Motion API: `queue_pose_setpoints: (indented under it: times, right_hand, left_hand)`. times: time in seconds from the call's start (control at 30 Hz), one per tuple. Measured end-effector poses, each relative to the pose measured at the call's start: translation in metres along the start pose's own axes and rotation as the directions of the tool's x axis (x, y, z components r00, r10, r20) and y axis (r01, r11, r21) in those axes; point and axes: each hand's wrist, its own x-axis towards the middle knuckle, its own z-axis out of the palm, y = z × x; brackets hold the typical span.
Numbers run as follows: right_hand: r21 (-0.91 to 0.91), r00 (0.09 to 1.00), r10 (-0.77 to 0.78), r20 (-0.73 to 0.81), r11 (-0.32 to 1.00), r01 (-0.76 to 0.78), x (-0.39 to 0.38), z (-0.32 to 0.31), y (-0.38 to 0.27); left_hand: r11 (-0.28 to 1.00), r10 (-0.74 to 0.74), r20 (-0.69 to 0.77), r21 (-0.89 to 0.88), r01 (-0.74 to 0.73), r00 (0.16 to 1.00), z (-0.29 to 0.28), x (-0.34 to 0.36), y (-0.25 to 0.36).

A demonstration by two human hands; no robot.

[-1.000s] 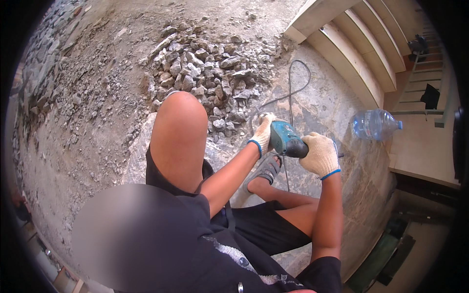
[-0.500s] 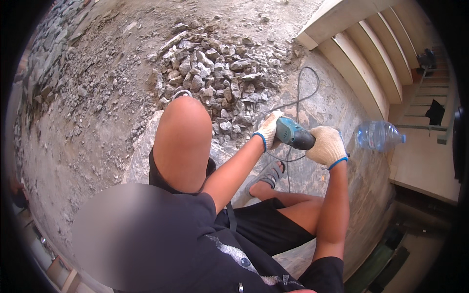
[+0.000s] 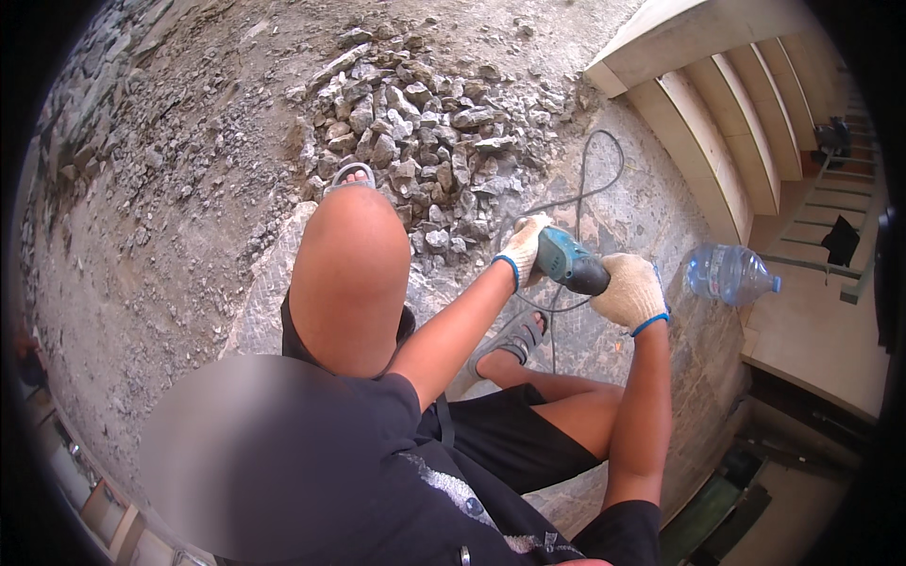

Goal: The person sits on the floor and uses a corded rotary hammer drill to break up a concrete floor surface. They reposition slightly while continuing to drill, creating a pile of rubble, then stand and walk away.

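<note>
A teal and black corded power tool [image 3: 564, 261] is between my two hands, above the stone slab in front of me. My left hand [image 3: 526, 249], in a cream knitted glove with a blue cuff, is closed around its left end. At the other end, my right hand [image 3: 630, 292] grips the dark part, in a matching glove. The tool's working tip is hidden from this view, so I cannot make out its exact kind. Its dark cord [image 3: 585, 189] loops over the ground beyond my hands.
A heap of broken stones [image 3: 415, 132] lies ahead. A large clear plastic bottle [image 3: 725, 274] rests on its side at the right. Pale steps [image 3: 703, 132] rise at the far right, near a ladder-like frame [image 3: 845, 203]. My sandalled foot [image 3: 522, 338] is just below the tool.
The view has shifted slightly, and the toes of my forward foot now show past my knee. Both hands keep their hold on the power tool, nearly unmoved.
</note>
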Motion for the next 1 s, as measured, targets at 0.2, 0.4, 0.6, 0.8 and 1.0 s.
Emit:
queue_pose_setpoints:
  times: [0.2,0.4,0.6,0.8,1.0]
  right_hand:
    - [0.042,0.999,0.012,-0.031,0.999,-0.01,-0.002,0.019,0.004]
    - [0.08,0.996,-0.027,-0.088,0.996,0.035,-0.032,0.073,0.03]
    - [0.148,0.993,0.047,-0.104,0.988,-0.032,-0.055,0.142,0.049]
    - [0.229,0.976,-0.005,-0.219,0.972,0.056,-0.052,0.158,0.001]
    - [0.236,0.961,-0.048,-0.272,0.965,0.115,-0.07,0.098,0.024]
  left_hand:
    - [1.0,0.009,-0.046,-0.015,-0.01,0.999,-0.012,0.013,-0.01]
    - [0.997,0.004,-0.154,0.079,0.008,0.988,-0.033,0.019,-0.05]
    - [0.92,0.191,-0.153,0.373,-0.122,0.97,-0.06,0.03,-0.091]
    - [0.969,0.123,-0.185,0.235,-0.078,0.975,-0.099,0.026,-0.064]
    - [0.893,0.294,-0.27,0.421,-0.163,0.917,-0.052,0.001,-0.064]
